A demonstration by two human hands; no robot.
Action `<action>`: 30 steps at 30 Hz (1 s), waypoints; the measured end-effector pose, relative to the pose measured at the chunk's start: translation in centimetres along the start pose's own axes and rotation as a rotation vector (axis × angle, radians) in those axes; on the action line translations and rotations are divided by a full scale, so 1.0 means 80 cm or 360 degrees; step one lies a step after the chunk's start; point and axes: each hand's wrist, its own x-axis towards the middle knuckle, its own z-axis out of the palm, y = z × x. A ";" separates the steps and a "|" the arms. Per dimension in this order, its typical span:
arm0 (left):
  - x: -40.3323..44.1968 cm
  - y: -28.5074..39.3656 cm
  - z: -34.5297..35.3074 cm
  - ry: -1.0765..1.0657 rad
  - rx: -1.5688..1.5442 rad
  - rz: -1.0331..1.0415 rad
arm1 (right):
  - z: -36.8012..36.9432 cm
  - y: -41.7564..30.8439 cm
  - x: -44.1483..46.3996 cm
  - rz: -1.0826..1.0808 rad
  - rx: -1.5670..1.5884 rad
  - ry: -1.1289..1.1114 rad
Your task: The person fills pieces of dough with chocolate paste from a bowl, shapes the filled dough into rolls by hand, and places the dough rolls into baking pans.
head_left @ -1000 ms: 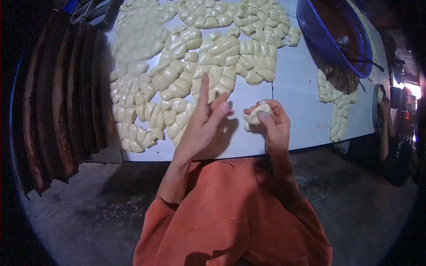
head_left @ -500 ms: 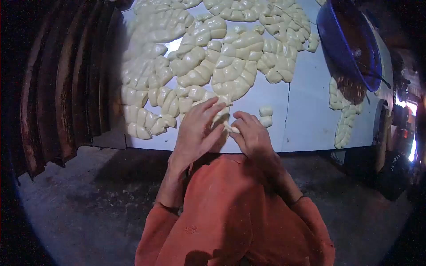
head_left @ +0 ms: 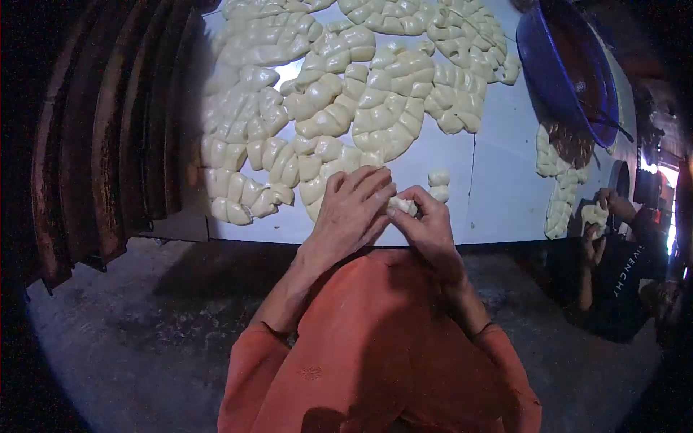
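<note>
My right hand (head_left: 431, 225) is closed, with thumb and fingers pinching a small piece of pale dough (head_left: 404, 206) at the table's near edge. Beside it, my left hand (head_left: 350, 209) reaches over with fingers stretched out and close together, the fingertips at that dough piece. Its palm side is hidden. Just behind and left of my hands lie glossy, cream-coloured dough portions (head_left: 390, 119), pressed against one another in sheets. Two small dough balls (head_left: 439, 186) sit apart, just beyond my right hand.
A white table (head_left: 498, 187) carries the dough. At the back right stands a deep blue basin (head_left: 538, 68), near a narrow strip of dough (head_left: 559, 206). Dark ridged metal trays (head_left: 108, 144) line the left side. A co-worker's hands (head_left: 622, 206) hold dough (head_left: 594, 216) at right.
Both my hands have shifted right, and the left fingers have come closer together over the dough piece. A co-worker holding dough has come into view at right.
</note>
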 end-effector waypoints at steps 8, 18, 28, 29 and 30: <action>-0.009 -0.013 0.022 -0.0162 0.0282 0.0109 | -0.047 -0.014 -0.037 -0.0342 0.1614 -0.0767; 0.025 0.024 -0.010 -0.0039 -0.0944 -0.0522 | -0.045 -0.011 -0.003 -0.0119 0.1229 -0.0017; 0.052 0.046 0.044 0.0152 -0.2127 -0.1081 | -0.061 0.002 0.012 -0.0115 0.0969 0.0195; 0.052 0.042 0.053 0.0106 -0.2134 -0.1077 | -0.065 0.006 0.013 -0.0125 0.0974 0.0202; 0.056 0.041 0.052 -0.0007 -0.2212 -0.1072 | -0.068 0.010 0.016 -0.0145 0.1003 0.0263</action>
